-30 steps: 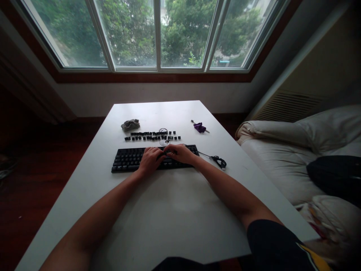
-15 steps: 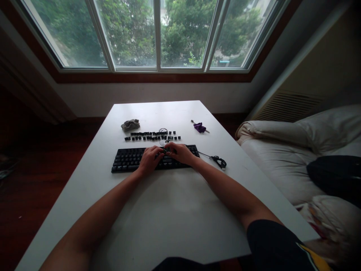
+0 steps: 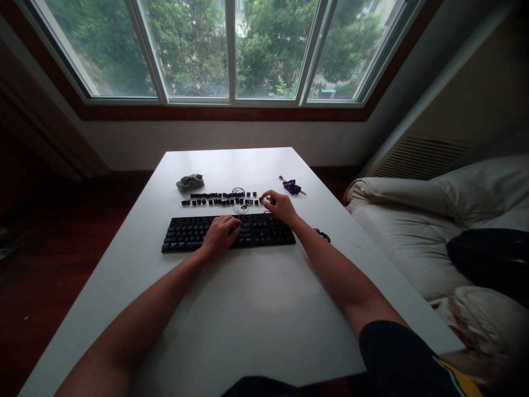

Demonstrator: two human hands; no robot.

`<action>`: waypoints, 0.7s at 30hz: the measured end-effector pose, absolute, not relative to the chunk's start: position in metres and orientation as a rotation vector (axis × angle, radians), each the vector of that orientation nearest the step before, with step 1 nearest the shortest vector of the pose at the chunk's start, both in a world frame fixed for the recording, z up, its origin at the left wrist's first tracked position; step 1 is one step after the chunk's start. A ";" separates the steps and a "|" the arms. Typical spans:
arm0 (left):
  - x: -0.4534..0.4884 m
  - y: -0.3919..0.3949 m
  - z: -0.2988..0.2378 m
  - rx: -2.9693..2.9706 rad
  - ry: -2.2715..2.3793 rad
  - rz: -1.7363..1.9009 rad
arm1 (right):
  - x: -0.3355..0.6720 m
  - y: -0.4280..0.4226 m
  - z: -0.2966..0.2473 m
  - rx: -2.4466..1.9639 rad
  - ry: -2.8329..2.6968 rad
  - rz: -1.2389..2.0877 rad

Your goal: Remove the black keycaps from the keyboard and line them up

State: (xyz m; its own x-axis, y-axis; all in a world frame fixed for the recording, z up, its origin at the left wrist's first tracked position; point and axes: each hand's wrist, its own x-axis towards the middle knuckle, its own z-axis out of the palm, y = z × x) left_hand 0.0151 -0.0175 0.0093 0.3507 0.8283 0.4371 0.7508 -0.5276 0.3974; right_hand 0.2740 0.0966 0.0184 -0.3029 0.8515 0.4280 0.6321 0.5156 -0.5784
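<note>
While the left hand (image 3: pixel 221 234) lies loosely curled, holding nothing, on the keyboard (image 3: pixel 185 234), the right hand (image 3: pixel 281 205) touches the keycap row (image 3: pixel 219 198) (grip unclear); broad worktop (image 3: pixel 256 309) spreads nearer.

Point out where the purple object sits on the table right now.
In the head view, the purple object lies on the white table, right of the rows of loose keycaps and just beyond the right hand.

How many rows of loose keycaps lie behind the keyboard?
2: a back row nearer the window, a front row nearer the keyboard; the right hand may cover its right end.
</note>
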 end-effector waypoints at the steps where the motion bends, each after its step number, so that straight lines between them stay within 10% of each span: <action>1: 0.015 -0.017 0.009 2.489 1.442 0.909 | 0.282 0.105 0.015 -1.260 -2.016 0.378; 21: 0.019 -0.019 0.010 2.595 1.422 0.838 | 0.309 0.153 -0.030 -1.509 -1.968 0.546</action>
State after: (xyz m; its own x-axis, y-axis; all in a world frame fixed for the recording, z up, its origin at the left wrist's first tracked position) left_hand 0.0186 -0.0190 0.0100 0.4248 0.7974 0.4286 0.7614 -0.5708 0.3074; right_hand 0.3090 0.1529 -0.0301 -0.1800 0.9619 0.2059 0.7181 0.2716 -0.6408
